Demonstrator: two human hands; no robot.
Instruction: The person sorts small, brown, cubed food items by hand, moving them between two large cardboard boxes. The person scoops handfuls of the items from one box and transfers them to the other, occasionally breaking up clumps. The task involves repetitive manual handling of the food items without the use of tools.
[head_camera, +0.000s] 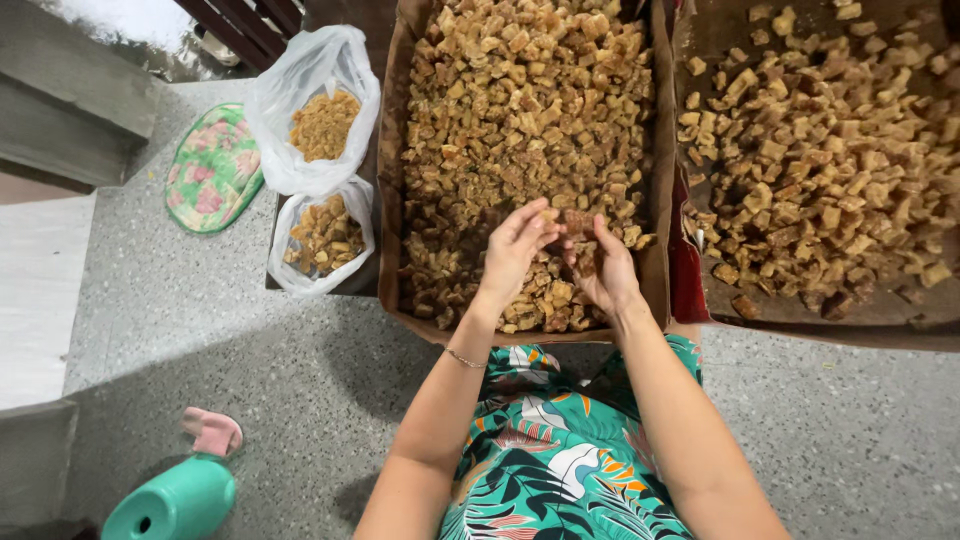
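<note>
brown chunk pinched between both hands' grip

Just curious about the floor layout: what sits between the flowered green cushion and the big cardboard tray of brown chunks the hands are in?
Head view: two clear plastic bags, the upper bag and lower bag, between cushion and tray.

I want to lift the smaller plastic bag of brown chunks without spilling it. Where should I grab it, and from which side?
Probably by the loose rim of the smaller bag, gathered from above. It stands open-mouthed and soft-sided, so squeezing its walls would likely push chunks out. Come from its left, over the speckled floor: the larger bag crowds its far side and the cardboard tray its right.
</note>
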